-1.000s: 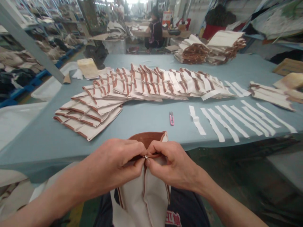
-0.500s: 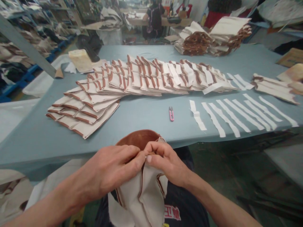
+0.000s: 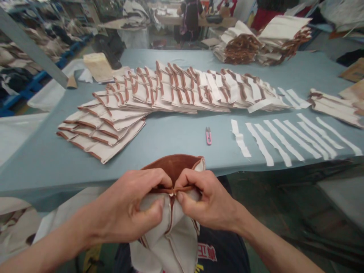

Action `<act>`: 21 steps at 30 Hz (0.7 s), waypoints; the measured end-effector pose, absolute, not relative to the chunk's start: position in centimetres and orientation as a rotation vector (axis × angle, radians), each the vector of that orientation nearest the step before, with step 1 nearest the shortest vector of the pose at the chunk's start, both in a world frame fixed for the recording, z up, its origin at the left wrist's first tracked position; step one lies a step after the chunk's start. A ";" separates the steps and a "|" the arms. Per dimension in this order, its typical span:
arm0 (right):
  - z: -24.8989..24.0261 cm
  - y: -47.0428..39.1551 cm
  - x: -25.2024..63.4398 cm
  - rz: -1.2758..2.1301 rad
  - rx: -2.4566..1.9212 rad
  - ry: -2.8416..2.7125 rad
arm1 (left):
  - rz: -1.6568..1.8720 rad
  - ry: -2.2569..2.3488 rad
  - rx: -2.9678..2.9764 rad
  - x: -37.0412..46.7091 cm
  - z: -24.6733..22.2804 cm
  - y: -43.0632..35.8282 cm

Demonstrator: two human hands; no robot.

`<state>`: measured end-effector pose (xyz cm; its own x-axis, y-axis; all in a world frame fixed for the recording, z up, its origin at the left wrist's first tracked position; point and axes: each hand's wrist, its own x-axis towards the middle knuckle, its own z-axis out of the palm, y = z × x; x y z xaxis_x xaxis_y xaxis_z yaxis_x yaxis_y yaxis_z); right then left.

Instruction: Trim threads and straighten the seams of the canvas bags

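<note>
A cream fabric piece with brown lining and seams, shaped like an open bag (image 3: 159, 231), hangs over my lap at the table's front edge. Its brown-bound rim runs between my two hands. My left hand (image 3: 133, 204) grips the rim left of a seam, fingers behind and thumb in front. Just right of that seam, my right hand (image 3: 206, 199) pinches the same rim between thumb and curled fingers. A small white bit shows at the seam between the thumbs. Most of the bag's inside is hidden behind my hands.
On the blue-covered table (image 3: 176, 132) lies a long overlapping row of folded cream-and-brown pieces (image 3: 170, 91). Pink thread snips (image 3: 208, 136) lie before it. Several white strips (image 3: 281, 142) are spread at right. Stacked fabric (image 3: 241, 45) stands behind; a person (image 3: 191, 19) is beyond the table.
My hands have moved slightly apart along the rim, so the seam and brown edge between them now show. My left thumb has shifted down and left. The view has tilted a little.
</note>
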<state>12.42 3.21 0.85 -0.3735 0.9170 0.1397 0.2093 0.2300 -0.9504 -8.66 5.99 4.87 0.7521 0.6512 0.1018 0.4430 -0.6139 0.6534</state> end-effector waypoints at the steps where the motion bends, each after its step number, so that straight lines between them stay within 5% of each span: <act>1: 0.9 3.1 12.4 1.116 -1.047 -1.792 | 0.375 0.823 2.309 -8.7 5.1 6.1; 7: 1.3 2.6 12.6 0.813 -1.032 -1.977 | 0.163 0.754 2.485 -8.8 5.0 6.5; 21: 0.6 5.1 17.8 1.076 -0.963 -1.992 | 0.732 0.908 2.077 -11.0 3.6 4.6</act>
<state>17.77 5.05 0.56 -0.5044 0.8386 0.2057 0.2878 0.3879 -0.8756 -11.03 4.55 3.57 0.5864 0.7850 0.1998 0.3619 -0.4746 0.8024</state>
